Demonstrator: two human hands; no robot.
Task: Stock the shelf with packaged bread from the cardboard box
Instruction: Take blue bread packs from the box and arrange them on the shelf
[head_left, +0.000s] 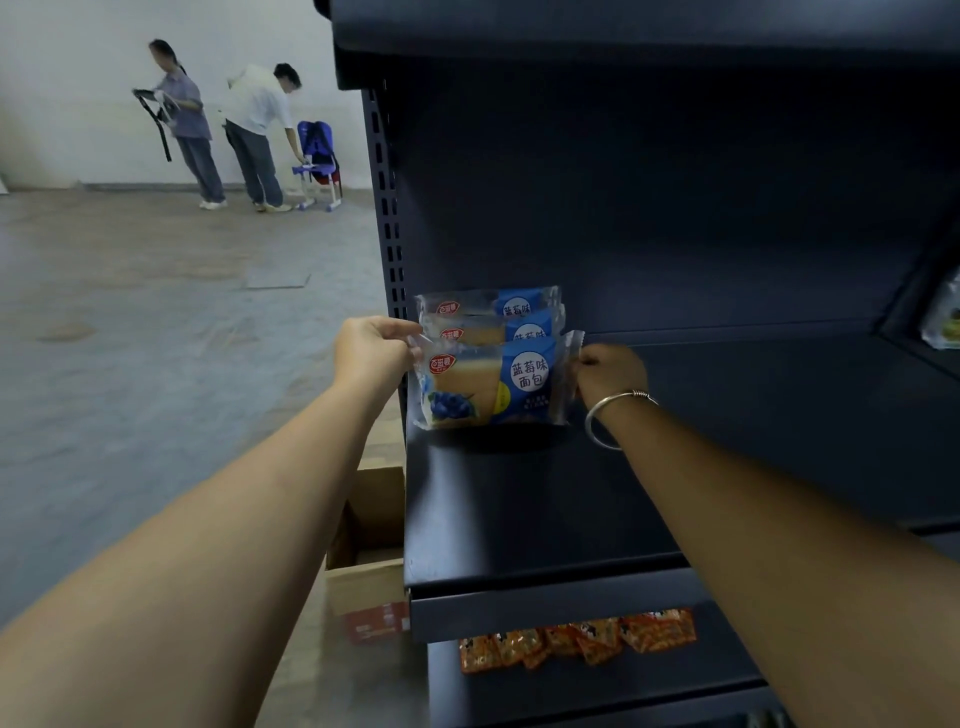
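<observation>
Both hands hold one bread pack (488, 387) upright at the left end of the shelf (519, 499), about 12 o'clock from the wearer. The left hand (371, 353) pinches the crinkled clear seal at the pack's 9 o'clock edge; the right hand (610, 374), fingers curled, grips the seal at its 3 o'clock edge. So each grip is closed on the pack. The wrapper is glossy film, clear on the left over a tan loaf slice, blue on the right with a white round label and printed blueberries at the lower left corner. Its bottom edge looks to meet the matte dark metal shelf.

Just behind it, at 12 o'clock, two more packs (491, 317) of the same kind stand in a row against the perforated upright.

A smooth silver bangle (610, 415) circles the right wrist. At 7 o'clock below the shelf, an open brown cardboard box (366, 551) sits on the grey concrete floor. Orange foil snack packets (576, 644) lie on the lower shelf.
</observation>
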